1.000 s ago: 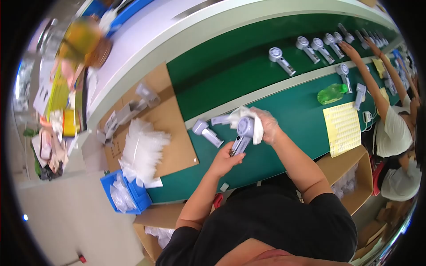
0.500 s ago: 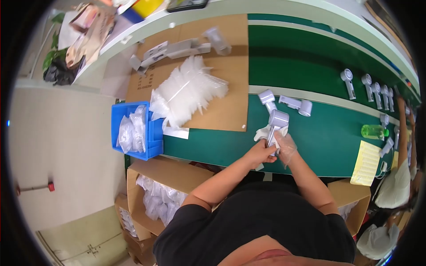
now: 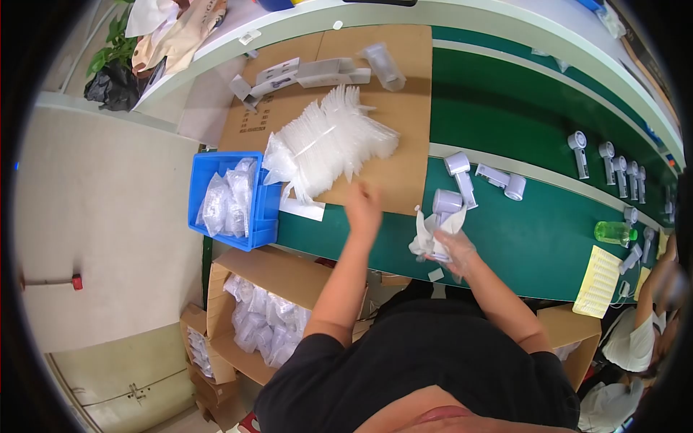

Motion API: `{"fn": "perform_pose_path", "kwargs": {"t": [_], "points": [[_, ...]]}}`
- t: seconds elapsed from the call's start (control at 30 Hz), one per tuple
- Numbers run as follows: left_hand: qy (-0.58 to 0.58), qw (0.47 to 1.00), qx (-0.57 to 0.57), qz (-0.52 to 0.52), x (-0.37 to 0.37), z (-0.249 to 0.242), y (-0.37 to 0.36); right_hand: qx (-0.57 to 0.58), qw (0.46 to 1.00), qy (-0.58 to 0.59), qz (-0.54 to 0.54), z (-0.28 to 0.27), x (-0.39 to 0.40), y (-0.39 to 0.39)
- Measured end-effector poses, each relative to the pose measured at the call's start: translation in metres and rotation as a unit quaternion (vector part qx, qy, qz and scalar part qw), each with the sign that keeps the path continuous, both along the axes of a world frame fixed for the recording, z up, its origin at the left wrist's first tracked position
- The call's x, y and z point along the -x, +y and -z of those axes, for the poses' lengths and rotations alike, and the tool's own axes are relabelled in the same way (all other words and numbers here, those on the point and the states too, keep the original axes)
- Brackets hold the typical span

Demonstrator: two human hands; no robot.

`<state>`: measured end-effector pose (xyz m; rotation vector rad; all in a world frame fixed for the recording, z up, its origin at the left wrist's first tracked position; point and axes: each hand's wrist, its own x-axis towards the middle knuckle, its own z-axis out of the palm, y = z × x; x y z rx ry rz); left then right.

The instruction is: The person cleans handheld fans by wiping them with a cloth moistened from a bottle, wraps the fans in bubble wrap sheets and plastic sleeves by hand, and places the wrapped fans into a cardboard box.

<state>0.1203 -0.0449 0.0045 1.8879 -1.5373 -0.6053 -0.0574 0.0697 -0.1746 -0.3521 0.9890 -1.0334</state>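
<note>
In my gloved right hand (image 3: 456,252) is a lilac handheld fan (image 3: 447,201), its round head pointing away from me. A white cloth (image 3: 424,234) is bunched around the fan's handle in the same grip. My bare left hand (image 3: 363,209) hovers apart from it over the cardboard's front edge, fingers curled in, nothing showing in them. Just beyond that hand lies a fanned-out stack of clear plastic bags (image 3: 325,141). Two more lilac fans, one upright-angled (image 3: 462,177) and one lying sideways (image 3: 502,180), rest behind the held one.
A blue bin (image 3: 268,220) of bagged items stands left of the cardboard sheet (image 3: 408,130). Below the table edge sits a carton (image 3: 289,270) of bagged pieces. Several fans, a green bottle (image 3: 612,232) and a yellow sheet (image 3: 598,281) are at right, near another person's arm (image 3: 644,296).
My left hand has let go of the fan and swung left and forward toward the plastic bags. The right hand keeps the fan and cloth, now slightly lower in view.
</note>
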Motion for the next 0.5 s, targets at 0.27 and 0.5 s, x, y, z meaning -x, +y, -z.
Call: {"fn": "perform_pose_path", "kwargs": {"t": [0.27,0.5], "points": [[-0.121,0.983,0.132,-0.032,-0.019,0.039,-0.043,-0.115,0.993,-0.034,-0.020,-0.024,0.035,0.033],[0.001,0.980,-0.026,0.196,0.023,0.006,-0.002,-0.106,0.993,0.050,-0.003,-0.041,0.077,0.048]]}}
